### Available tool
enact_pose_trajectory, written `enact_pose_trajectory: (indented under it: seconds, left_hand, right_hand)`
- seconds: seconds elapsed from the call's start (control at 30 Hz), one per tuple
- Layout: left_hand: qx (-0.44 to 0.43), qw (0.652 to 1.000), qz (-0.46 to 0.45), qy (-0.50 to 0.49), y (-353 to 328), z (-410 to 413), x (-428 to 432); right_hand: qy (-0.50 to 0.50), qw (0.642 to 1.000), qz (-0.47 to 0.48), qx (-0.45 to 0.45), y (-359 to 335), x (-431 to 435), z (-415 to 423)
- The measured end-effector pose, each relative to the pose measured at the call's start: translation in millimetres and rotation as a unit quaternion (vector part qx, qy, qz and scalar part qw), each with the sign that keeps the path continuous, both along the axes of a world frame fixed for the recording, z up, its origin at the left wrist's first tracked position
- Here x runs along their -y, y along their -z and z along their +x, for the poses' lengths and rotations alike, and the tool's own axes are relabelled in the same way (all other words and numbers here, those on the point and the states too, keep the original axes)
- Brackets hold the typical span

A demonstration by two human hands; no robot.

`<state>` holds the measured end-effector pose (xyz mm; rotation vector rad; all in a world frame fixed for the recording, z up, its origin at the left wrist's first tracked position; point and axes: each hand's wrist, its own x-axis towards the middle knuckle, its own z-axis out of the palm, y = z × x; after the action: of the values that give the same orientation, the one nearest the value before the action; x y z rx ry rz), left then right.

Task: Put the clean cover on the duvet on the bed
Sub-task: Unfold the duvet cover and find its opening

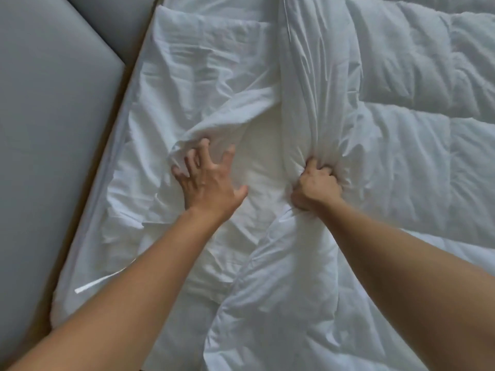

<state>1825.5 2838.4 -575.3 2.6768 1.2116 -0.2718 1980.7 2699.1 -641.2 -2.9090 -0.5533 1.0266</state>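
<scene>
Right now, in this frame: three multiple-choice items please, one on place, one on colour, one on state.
1. The grey padded panel lies: A) left of the bedding; B) right of it; C) on top of it.
2. The bedding is: A) blue; B) striped; C) white.
3. The right hand is: A) flat and open; B) clenched on bunched fabric; C) lifted clear, holding nothing.
Answers: 1 A, the panel fills the left edge. 2 C, all the cloth is white. 3 B, its fingers curl into gathered folds.
</scene>
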Motion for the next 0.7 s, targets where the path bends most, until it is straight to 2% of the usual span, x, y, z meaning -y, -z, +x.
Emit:
enact_pose_trajectory:
  seconds: [0.07,0.13,0.27,0.33,0.4,0.47,0.57,0.7]
  left_hand:
    - [-0.102,0.994,-0.034,0.000,8,-3,-10]
    - [-0.134,0.989,-0.051,0.031,11,-9,-43]
    - [-0.159,0.963,-0.206,0.067,-7,-11,-106]
    - [-0.132,0.960,-0.243,0.048,-19,-13,-120]
    - [-0.095,0.968,-0.232,0.023,-29,-26,-133]
    - [-0.023,0.970,-0.238,-0.039,-37,-47,-143]
    - [0.081,0.955,-0.252,-0.131,-37,-83,-148]
    - [0.081,0.937,-0.278,-0.196,-30,-129,-134]
  right_hand:
    - [-0.003,1.000,0.002,-0.021,3,3,7]
    - [-0.012,0.999,0.007,-0.032,4,5,10]
    - [-0.018,0.999,0.005,-0.034,4,8,10]
    - [-0.019,0.999,0.000,-0.027,5,10,10]
    - [-0.023,1.000,0.003,-0.018,6,12,9]
    - [-0.022,1.000,0.002,-0.006,7,11,9]
    - [-0.025,0.999,-0.007,0.028,7,10,4]
    - [-0.040,0.991,-0.012,0.126,2,9,-11]
